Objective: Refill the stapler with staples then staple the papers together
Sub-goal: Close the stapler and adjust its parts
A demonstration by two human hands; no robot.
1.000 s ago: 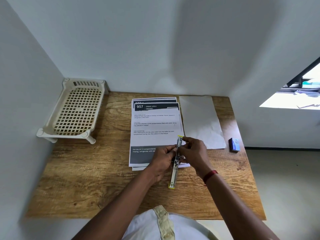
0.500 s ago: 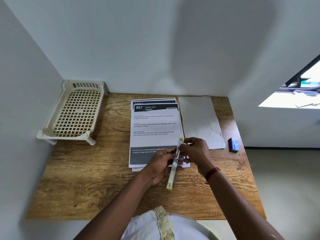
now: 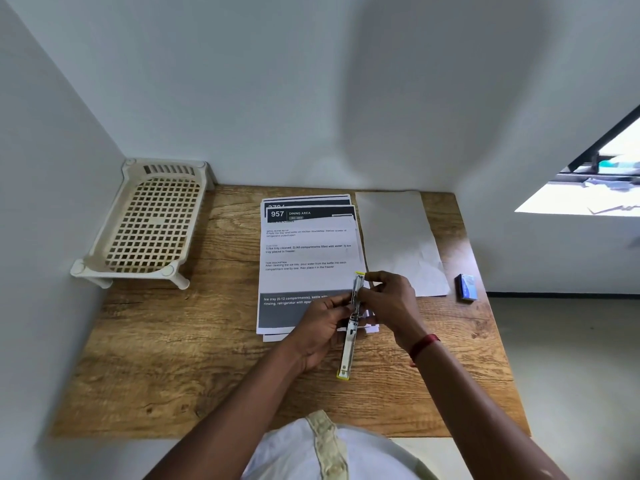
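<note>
1. A cream plastic rack [image 3: 149,225] with a grid floor stands on short legs in the upper left of the wooden table [image 3: 180,358], against the corner of the walls; it lies well apart from the hands.
2. A stack of printed papers [image 3: 304,251] lies at the centre of the frame, the top sheet headed "957 DINING AREA"; a blank sheet [image 3: 398,237] lies just beside it to the right; a small blue staple box [image 3: 467,287] sits near the table's right edge, apart from the blank sheet.
3. The stapler [image 3: 351,327], opened out into one long metal strip with yellow tips, is in the middle of the frame over the lower right corner of the papers, covering part of it; its near end points toward the lower edge of the frame.
4. The left hand [image 3: 320,329] grips the stapler's middle from the left; the right hand [image 3: 389,303] pinches its upper part from the right, and whether staples lie between those fingers cannot be told.
5. Against the frame a second ago the stapler is lifted slightly and its near end sits higher; both hands have shifted up a little; papers, box and rack lie as before.
</note>
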